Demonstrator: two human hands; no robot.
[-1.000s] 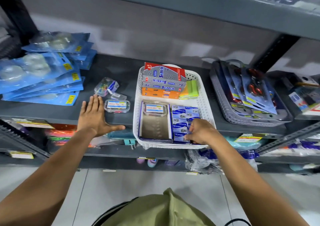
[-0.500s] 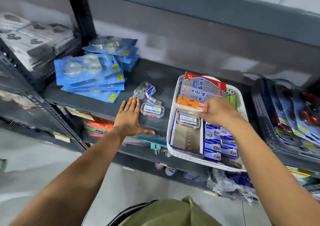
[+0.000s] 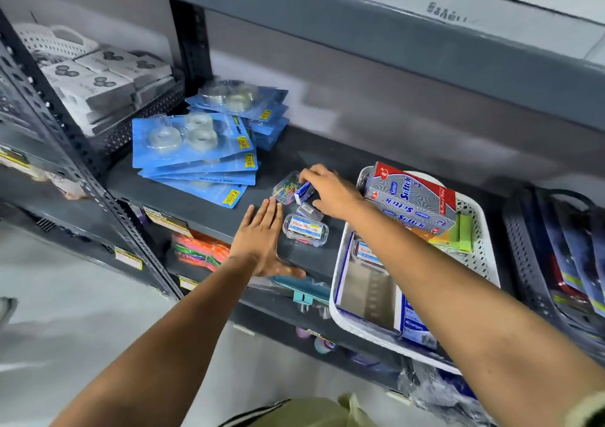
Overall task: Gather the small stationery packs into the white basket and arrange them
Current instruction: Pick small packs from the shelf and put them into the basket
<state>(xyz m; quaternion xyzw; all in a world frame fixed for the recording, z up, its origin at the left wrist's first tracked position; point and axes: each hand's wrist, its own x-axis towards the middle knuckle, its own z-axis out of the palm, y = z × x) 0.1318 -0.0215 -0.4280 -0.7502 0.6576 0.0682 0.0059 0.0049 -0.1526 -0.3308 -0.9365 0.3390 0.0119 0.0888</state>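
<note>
The white basket [image 3: 484,256] sits on the grey shelf [image 3: 209,203] at the right, holding Softek boxes [image 3: 411,199], green pads, an open blue-edged box [image 3: 366,287] and small blue packs. Left of it lie a clear case of coloured paper clips [image 3: 285,188], a small blue-and-white pack [image 3: 303,193], a tiny clear pack [image 3: 306,209] and a clear labelled case [image 3: 306,230]. My right hand [image 3: 330,190] reaches across, fingers closing on the blue-and-white pack. My left hand [image 3: 262,236] lies flat and open on the shelf edge beside the labelled case.
Blue blister cards of tape rolls [image 3: 196,146] are stacked at the back left. A dark grey tray [image 3: 527,262] of carded goods stands right of the basket. White boxes [image 3: 108,82] fill the neighbouring shelf bay. A shelf board overhangs above.
My right hand left the basket and moved left across the shelf to the loose small packs. The view swung left. My left hand stayed flat on the shelf.
</note>
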